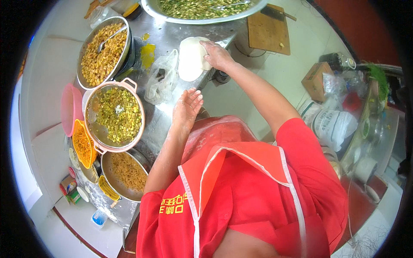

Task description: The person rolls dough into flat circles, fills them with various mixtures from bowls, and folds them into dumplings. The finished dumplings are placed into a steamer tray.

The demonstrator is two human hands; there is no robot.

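Note:
Flat rounds of pale dough (pixel 191 59) lie overlapped on the steel worktable (pixel 155 124), close to its edge. My right hand (pixel 216 55) has its fingertips on the upper right side of the dough, thumb at the rim; whether it pinches a piece is unclear. Below the dough, my left hand (pixel 188 108) is raised with bent fingers apart, holding nothing. Both hands are dusted with flour. A crumpled clear plastic bag (pixel 162 79) lies left of the dough. Beyond it is a yellow oily puddle (pixel 147 55).
A large basin of chopped green filling (pixel 196 20) stands at the far end. Along the left are a bowl of diced filling (pixel 105 53), a pink-rimmed pot (pixel 142 129), an orange basket (pixel 75 137) and a pan of brown shreds (pixel 127 172). A cleaver (pixel 272 13) rests on a wooden board (pixel 267 32).

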